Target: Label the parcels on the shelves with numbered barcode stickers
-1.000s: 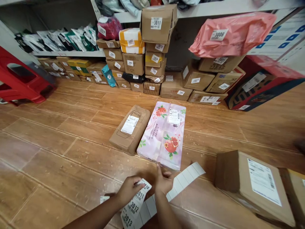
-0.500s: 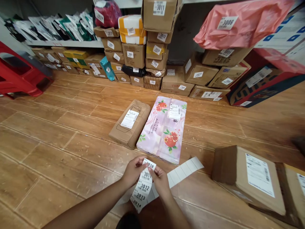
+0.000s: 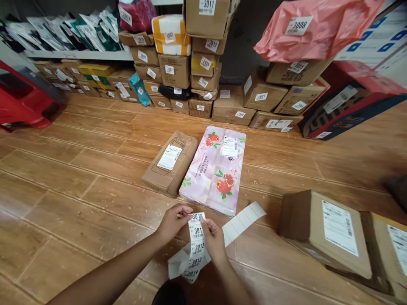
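Both hands hold up a white strip of numbered barcode labels (image 3: pixel 196 241) low in the middle of the view. My left hand (image 3: pixel 173 221) pinches its top left edge. My right hand (image 3: pixel 213 238) pinches its right edge near the top label. The used backing paper (image 3: pixel 243 220) trails off to the right across the floor. Just beyond the hands lie a pink parcel printed with pomegranates (image 3: pixel 214 169) and a brown paper-wrapped parcel (image 3: pixel 170 162), side by side, each with a shipping label.
A cardboard box (image 3: pixel 327 233) with a shipping label lies at the right, another behind it. Stacks of numbered boxes (image 3: pixel 178 70) and a pink bag (image 3: pixel 314 31) line the back wall. A red plastic stool (image 3: pixel 22 99) stands at the left on the wooden floor.
The hands lifted the label strip off the floor and brought it upright between them. My right hand moved from the parcel's near edge onto the strip. The view tilted slightly down.
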A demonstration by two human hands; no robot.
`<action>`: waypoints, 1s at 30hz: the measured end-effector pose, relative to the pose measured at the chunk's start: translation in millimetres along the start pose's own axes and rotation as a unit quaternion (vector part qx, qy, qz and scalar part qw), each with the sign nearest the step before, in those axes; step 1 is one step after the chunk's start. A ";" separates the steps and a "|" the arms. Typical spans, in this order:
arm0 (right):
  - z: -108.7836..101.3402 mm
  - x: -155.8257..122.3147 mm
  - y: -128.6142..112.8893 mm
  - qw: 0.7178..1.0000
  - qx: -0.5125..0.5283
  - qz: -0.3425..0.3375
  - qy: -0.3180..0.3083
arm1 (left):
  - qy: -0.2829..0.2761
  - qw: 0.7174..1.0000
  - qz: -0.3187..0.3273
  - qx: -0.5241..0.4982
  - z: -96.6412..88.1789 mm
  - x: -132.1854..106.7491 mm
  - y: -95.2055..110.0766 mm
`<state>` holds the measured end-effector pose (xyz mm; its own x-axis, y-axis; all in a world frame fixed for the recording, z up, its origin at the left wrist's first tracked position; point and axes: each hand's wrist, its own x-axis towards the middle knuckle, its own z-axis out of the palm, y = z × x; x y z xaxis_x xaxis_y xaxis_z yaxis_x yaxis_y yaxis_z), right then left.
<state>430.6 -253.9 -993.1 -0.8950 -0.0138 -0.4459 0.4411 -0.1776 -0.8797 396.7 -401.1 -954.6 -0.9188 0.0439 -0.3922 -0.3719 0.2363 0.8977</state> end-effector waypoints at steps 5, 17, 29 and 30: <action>3.4 -6.1 11.1 0.995 -0.035 -0.049 0.080 | -0.019 0.999 -0.023 -0.013 6.3 1.4 -7.0; -3.2 -4.1 16.9 0.996 -0.035 -0.012 -0.085 | -0.080 0.993 -0.079 -0.039 -8.7 2.3 -13.3; 1.5 -12.3 27.1 0.988 -0.092 -0.053 -0.111 | -0.148 0.968 -0.187 -0.083 -9.9 1.5 -7.7; 1.1 -12.1 27.2 0.988 -0.094 -0.051 -0.107 | -0.149 0.965 -0.197 -0.086 -9.2 1.4 -7.2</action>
<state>453.3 -259.7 -1011.4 -0.9202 -0.2174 -0.3256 0.3341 -0.0026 -0.9425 396.9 -411.6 -959.8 -0.6317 0.2666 -0.7279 -0.7255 0.1276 0.6763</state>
